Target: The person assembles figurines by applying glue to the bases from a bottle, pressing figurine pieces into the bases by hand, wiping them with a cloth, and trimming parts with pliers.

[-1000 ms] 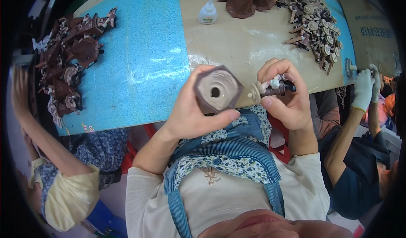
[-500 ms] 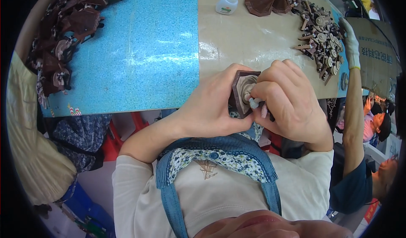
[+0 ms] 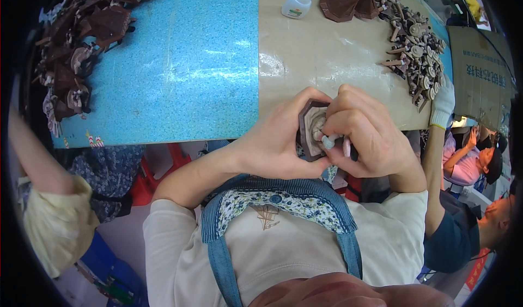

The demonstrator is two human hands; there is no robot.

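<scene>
My left hand [image 3: 275,143] grips a brown hexagonal piece [image 3: 309,130] with a round pale inner face, held just off the table's near edge in front of my chest. My right hand [image 3: 366,135] is closed over the piece's right side and holds a small pale part with a rounded tip [image 3: 329,141] pressed against the piece's face. Fingers hide most of the small part and the piece's right half.
The table has a blue mat [image 3: 180,61] and a beige board [image 3: 321,56]. A white glue bottle [image 3: 297,4] and brown pieces [image 3: 340,1] lie at the back; small parts [image 3: 417,53] are heaped right, more brown pieces [image 3: 76,61] left. A gloved hand [image 3: 442,104] and other people are nearby.
My hands have come together: the right hand brought the small part onto the hexagonal piece, which I earlier held apart and facing up. The view has shifted toward the table.
</scene>
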